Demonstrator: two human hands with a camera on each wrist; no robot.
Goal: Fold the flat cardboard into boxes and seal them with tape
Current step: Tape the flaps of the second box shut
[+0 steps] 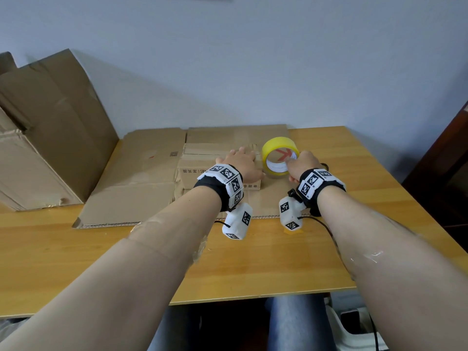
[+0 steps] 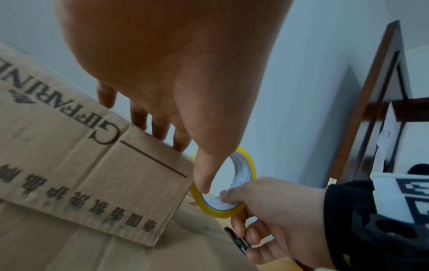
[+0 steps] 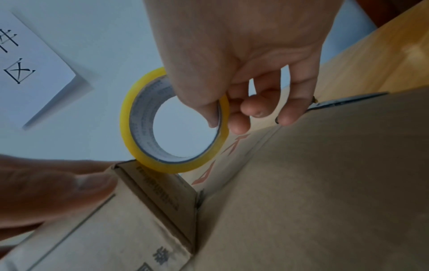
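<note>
A small folded cardboard box (image 1: 200, 173) with printed characters stands on a flat cardboard sheet (image 1: 136, 193). My left hand (image 1: 243, 162) lies flat on the box top with straight fingers. Its thumb (image 2: 204, 181) reaches down the box's right edge to the tape roll. My right hand (image 1: 301, 164) holds the yellow tape roll (image 1: 273, 145) upright beside that edge. The thumb sits inside the roll's core (image 3: 144, 117) and the fingers are outside. In the left wrist view, the right hand's lower fingers also hold a small black and yellow object (image 2: 236, 240).
More flat cardboard (image 1: 50, 127) is piled and leaned against the wall at the left. The wooden table (image 1: 253, 262) extends toward me from the sheet. A dark wooden frame (image 1: 450, 158) stands at the right, and a white paper sign (image 3: 30, 69) hangs on the wall.
</note>
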